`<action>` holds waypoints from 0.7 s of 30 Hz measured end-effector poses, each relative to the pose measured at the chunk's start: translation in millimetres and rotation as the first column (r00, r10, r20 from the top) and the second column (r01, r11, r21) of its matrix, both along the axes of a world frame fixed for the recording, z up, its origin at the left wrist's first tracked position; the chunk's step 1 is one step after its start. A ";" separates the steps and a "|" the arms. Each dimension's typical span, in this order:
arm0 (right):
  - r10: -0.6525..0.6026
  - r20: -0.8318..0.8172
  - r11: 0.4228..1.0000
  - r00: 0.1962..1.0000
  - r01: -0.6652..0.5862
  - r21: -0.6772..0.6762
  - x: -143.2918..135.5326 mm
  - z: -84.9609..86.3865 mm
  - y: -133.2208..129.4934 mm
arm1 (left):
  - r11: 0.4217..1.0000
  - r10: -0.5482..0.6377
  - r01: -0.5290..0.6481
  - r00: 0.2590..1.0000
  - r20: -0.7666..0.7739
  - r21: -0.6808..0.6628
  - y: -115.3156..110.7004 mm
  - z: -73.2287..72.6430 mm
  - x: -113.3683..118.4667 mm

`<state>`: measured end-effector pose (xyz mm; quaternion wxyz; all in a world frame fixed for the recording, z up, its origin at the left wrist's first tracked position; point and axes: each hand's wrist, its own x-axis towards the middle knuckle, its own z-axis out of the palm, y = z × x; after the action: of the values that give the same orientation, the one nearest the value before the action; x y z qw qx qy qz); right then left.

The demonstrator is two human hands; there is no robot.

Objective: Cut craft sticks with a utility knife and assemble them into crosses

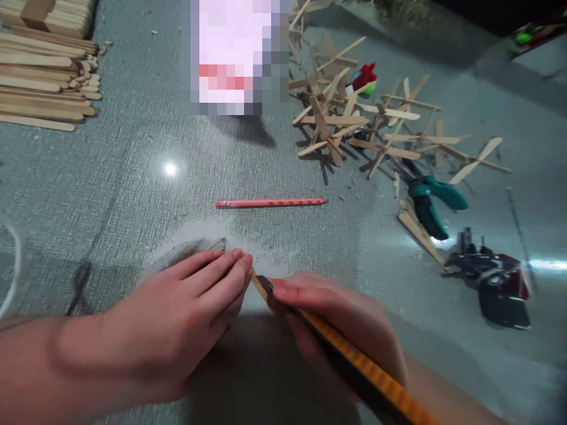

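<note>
At the lower middle, my left hand (pixel 177 313) is closed with its fingers pressed together and pointing down. Between the two hands shows the short end of a wooden craft stick (pixel 256 280), whose rest is hidden under my left fingers. A small clear pointed corner, maybe of a set square (pixel 220 244), peeks out beyond those fingertips. My right hand (pixel 345 319) is wrapped round an orange and black utility knife (pixel 363 369). Its dark front end lies against the stick; the blade edge is hard to make out. Just beyond both hands lies a pink pencil (pixel 272 203).
Craft sticks (pixel 44 88) are stacked at upper left. Glued stick shapes (pixel 336 121) crowd the upper right, near teal-handled pliers (pixel 432 198). A dark tool (pixel 491 277), perhaps a glue gun, lies at right. A blurred-out bright screen (pixel 234 53) stands at the top. A white cable (pixel 13 265) curves at left.
</note>
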<state>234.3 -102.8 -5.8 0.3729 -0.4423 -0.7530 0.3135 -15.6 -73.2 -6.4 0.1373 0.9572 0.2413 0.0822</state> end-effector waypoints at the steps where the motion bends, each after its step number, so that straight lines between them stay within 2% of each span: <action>1: 0.004 0.002 1.000 1.000 -0.004 0.004 0.2 0.1 0.2 | 1.000 0.001 -0.001 1.000 0.003 0.002 0.2 -0.7 -0.2; 7: 0.000 0.023 1.000 1.000 0.000 0.002 -1.2 2.5 1.4 | 1.000 -0.020 0.019 0.997 0.079 0.017 0.4 -7.7 -2.2; 21: 0.008 0.037 1.000 0.999 -0.007 -0.024 2.7 -2.9 -3.7 | 1.000 -0.014 0.012 0.997 0.074 0.027 0.2 -8.8 -2.4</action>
<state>237.0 -106.5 -8.7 0.3523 -0.4497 -0.7577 0.3156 -18.0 -73.0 -15.2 0.1341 0.9568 0.2285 0.1201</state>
